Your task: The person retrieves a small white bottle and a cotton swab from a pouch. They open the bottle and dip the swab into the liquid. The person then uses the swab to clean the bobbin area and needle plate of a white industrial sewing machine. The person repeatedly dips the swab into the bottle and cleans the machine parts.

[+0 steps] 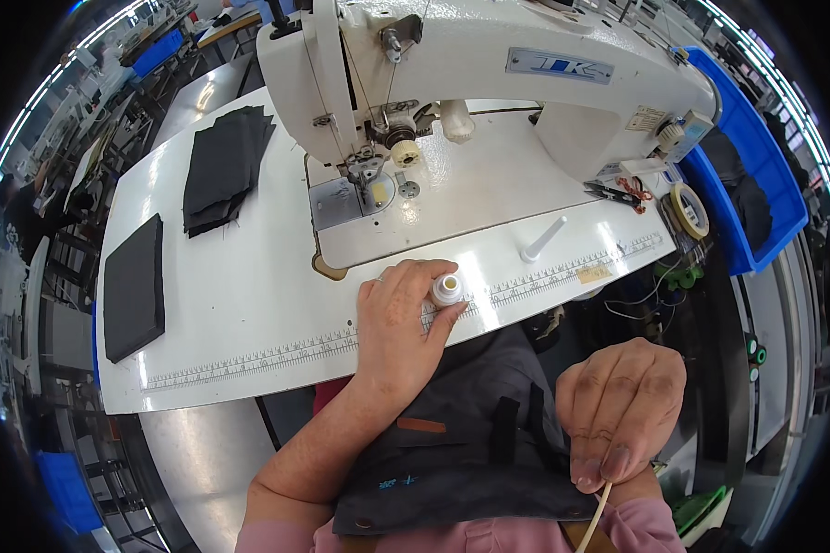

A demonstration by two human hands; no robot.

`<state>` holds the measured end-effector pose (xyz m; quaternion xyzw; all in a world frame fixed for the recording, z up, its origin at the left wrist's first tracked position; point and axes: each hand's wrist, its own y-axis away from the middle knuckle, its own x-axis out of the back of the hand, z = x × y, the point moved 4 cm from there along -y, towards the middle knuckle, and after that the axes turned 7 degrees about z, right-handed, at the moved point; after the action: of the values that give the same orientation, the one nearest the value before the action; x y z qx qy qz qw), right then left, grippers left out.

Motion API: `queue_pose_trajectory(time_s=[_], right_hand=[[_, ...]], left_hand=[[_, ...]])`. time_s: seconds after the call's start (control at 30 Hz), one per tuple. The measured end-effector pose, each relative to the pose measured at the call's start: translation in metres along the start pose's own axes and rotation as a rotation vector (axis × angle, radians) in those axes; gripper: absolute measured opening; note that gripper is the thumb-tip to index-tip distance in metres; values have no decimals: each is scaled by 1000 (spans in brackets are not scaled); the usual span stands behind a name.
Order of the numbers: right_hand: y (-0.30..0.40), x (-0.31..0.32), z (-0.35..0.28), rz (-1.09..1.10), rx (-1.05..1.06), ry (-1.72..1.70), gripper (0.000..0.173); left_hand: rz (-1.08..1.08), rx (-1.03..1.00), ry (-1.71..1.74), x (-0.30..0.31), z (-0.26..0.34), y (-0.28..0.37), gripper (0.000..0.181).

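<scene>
My left hand [402, 318] rests on the front of the white sewing table [249, 297], its thumb and fingers around a small white plastic bottle [447, 290] with an uncapped mouth. Off the table's front edge, my right hand [622, 415] is raised and pinches a thin pale stick [595, 518] between thumb and fingertips. A white tapered nozzle cap [544, 240] stands on the table to the right of the bottle. Behind the bottle is the white industrial sewing machine [567, 83], its presser foot [368, 173] over the metal plate.
Dark fabric pieces [225, 166] and a neat dark stack [135, 289] lie on the left. Thread snips [612, 193] and a tape roll [689, 211] are at the right, near a blue bin [781, 173] with dark cloth. A printed ruler [249, 366] runs along the front edge.
</scene>
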<state>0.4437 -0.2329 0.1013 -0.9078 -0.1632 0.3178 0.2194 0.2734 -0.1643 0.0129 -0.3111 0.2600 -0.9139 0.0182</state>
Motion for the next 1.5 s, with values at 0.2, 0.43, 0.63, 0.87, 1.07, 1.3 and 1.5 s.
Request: queue_pose_trajectory(time_s=[0.2, 0.43, 0.63, 0.87, 1.07, 1.3, 1.5], right_hand=[[0, 1, 1, 61, -11, 23, 11], [1, -1, -2, 69, -6, 46, 10], [-4, -1, -5, -17, -3, 37, 10], [-4, 0, -8, -26, 24, 74, 11], [-5, -4, -10, -27, 51, 103, 11], [-4, -4, -9, 3, 48, 109, 10], [-8, -6, -10, -59, 71, 126, 6]], left_hand=[[2, -1, 21, -2, -1, 0, 37], [-17, 6, 6, -1, -1, 0, 38], [-17, 2, 5, -1, -1, 0, 38], [-17, 3, 17, -1, -1, 1, 37], [-6, -8, 13, -1, -2, 2, 36], [-4, -13, 22, -1, -1, 1, 34], [-1, -18, 23, -1, -1, 1, 34]])
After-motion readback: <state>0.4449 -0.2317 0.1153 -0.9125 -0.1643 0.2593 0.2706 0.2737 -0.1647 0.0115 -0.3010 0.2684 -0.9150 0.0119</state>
